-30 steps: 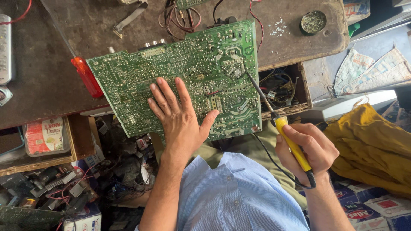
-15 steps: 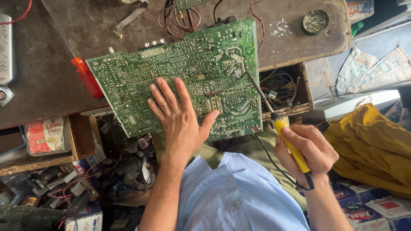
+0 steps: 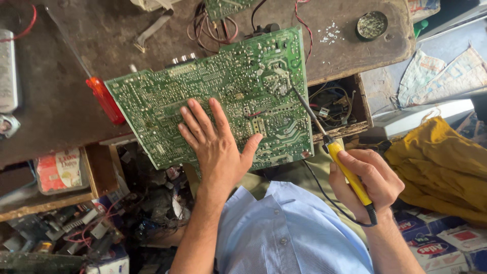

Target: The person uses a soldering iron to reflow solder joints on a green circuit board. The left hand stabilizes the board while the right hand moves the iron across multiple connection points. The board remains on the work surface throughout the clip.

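Green and speckled with solder dots, the circuit board (image 3: 223,96) lies solder side up on the dark, worn workbench (image 3: 66,96), tilted so that its lower edge juts out past the bench's front edge. The left hand (image 3: 215,144) lies flat on the lower middle of the board, palm down, fingers spread and pointing up the board, thumb splayed out to the right; it presses rather than grips. The right hand (image 3: 368,180) is off the board, below its lower right corner, fingers curled snugly round the yellow handle of a soldering iron (image 3: 337,155). The iron's thin metal shaft slants up and left from that hand, and its tip sits on the board's right part, near a cluster of pale solder tracks. A black cord leaves the handle's lower end and curves away over the pale blue shirt (image 3: 284,228).

A red-handled screwdriver (image 3: 105,100) lies on the bench, touching the board's left corner. Its blade cannot be made out against the dark top. An open wooden drawer (image 3: 337,106), full of wires, sits just right of the board, partly behind the iron's shaft. A small round tin (image 3: 372,24) stands on the bench's far right corner. Whatever is beneath the board is hidden, and a second green board at the top edge is cut off.
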`<state>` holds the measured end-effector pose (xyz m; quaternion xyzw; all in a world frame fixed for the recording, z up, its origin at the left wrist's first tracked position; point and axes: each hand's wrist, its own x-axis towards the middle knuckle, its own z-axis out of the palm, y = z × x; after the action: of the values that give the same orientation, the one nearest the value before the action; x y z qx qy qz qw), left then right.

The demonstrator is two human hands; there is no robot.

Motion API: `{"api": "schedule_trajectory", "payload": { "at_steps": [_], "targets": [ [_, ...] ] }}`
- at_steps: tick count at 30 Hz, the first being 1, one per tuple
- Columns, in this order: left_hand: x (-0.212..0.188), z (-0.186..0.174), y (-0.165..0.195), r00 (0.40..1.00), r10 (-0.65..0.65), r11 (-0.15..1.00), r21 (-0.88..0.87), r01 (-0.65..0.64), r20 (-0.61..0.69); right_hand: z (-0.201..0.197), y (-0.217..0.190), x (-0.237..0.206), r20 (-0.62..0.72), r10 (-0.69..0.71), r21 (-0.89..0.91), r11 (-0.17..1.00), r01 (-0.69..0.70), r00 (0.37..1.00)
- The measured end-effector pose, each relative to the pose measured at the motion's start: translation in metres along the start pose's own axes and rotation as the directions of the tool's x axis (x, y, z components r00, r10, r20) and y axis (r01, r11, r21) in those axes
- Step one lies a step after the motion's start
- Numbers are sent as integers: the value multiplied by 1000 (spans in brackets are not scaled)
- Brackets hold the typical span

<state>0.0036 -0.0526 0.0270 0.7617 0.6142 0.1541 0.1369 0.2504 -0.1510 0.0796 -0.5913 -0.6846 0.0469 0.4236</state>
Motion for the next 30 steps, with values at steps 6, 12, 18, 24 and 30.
{"api": "schedule_trajectory", "payload": {
  "at_steps": [6,12,18,24,30],
  "targets": [
    [1,0,1,1000,-5,1000,3,5,22,8,-9,-4,-25,12,-31,999,-13,1000],
    [-1,-1,0,998,20,1000,10,-21,53,11,-16,1,-35,13,-57,998,-15,999],
    [1,0,-1,999,11,1000,-1,-11,44,4,-5,4,-2,-46,-17,999,46,999],
    [0,2,-3,1000,4,1000,-19,-4,7,0,10,11,9,-119,17,993,119,993],
    [0,2,-4,1000,0,1000,-14,0,15,-3,11,13,28,-145,56,988,143,989]
  ]
}}
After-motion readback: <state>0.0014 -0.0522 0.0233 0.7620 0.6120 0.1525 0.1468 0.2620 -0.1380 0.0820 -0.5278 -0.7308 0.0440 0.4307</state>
